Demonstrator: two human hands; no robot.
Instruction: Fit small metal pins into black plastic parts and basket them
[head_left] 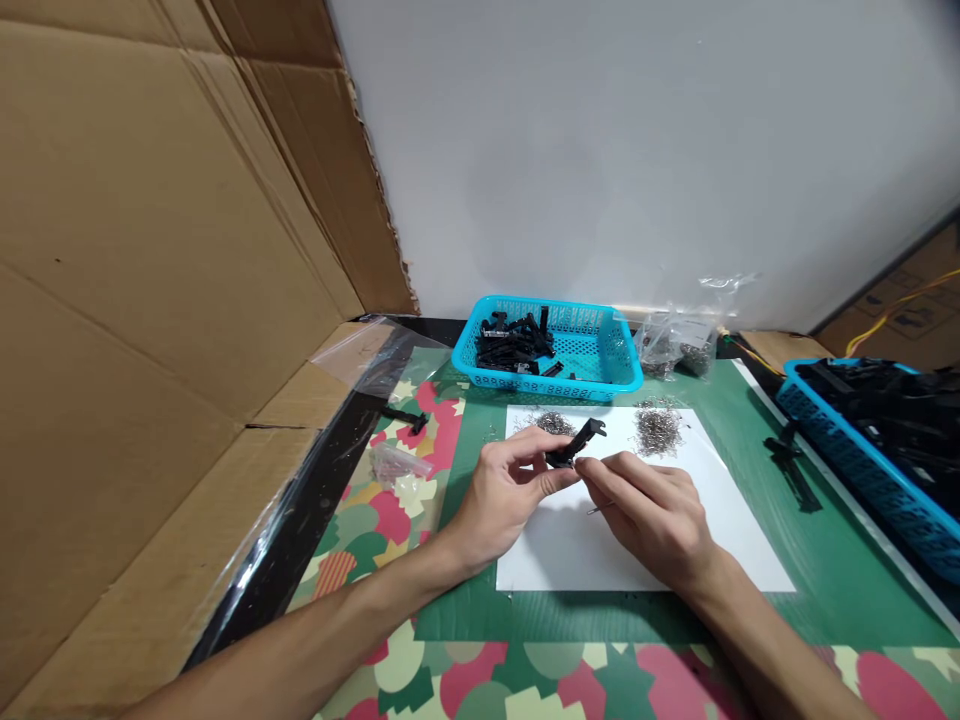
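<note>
My left hand [504, 490] is closed, with thumb and fingers pinching a black plastic part [581, 443] by its lower end. The part is long and narrow with a notched tip, and it tilts up to the right. Against its lower end press the fingertips of my right hand [652, 505], which is also closed. A thin metal tool [600, 508] pokes out beneath the right fingers; its kind cannot be made out. Just behind the hands, on a white sheet [570, 560], lie two piles of small metal pieces, a left pile [555, 423] and a right pile [658, 430].
A blue basket [622, 385] with black parts stands at the back; another blue basket [862, 450], heaped with black parts, is at right. Single black parts lie at left [409, 418] and right [793, 475]. Plastic bags [679, 345] sit behind. Cardboard [150, 250] walls the left side.
</note>
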